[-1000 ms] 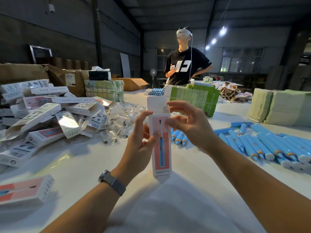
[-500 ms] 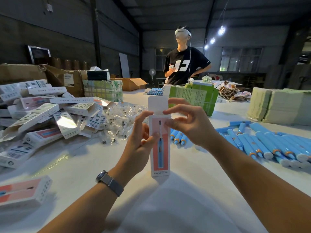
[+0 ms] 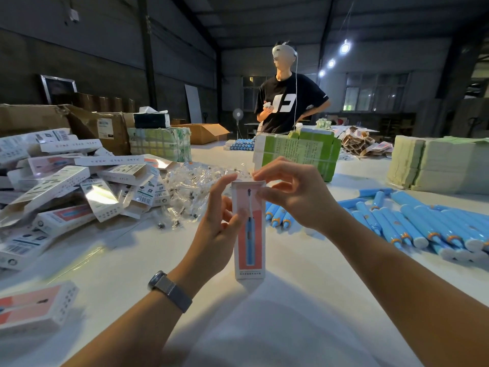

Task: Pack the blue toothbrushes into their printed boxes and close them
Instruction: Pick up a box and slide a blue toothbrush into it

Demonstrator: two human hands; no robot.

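A printed box [image 3: 250, 242], pink and white with a blue toothbrush pictured on it, stands upright on the white table [image 3: 304, 287]. My left hand [image 3: 215, 229] grips its left side, thumb across the front and forefinger up at the top edge. My right hand [image 3: 293, 196] pinches the box's top right corner, and the top flap is folded down. Loose blue toothbrushes [image 3: 412, 223] lie in a row at the right, a few more [image 3: 276, 214] just behind the box. What is inside the box is hidden.
A heap of printed boxes [image 3: 66, 186] fills the left, with one box [image 3: 34, 305] lying flat near the front left. Clear plastic bags [image 3: 193, 189] lie behind my hands. Green stacked cartons [image 3: 296, 152] and pale stacks [image 3: 436, 165] stand at the back. A person [image 3: 288, 102] stands across the table.
The box's top flap stood upright before; it is now folded down over the top. My right hand moved down onto the top corner, and my left forefinger rose to the top edge.
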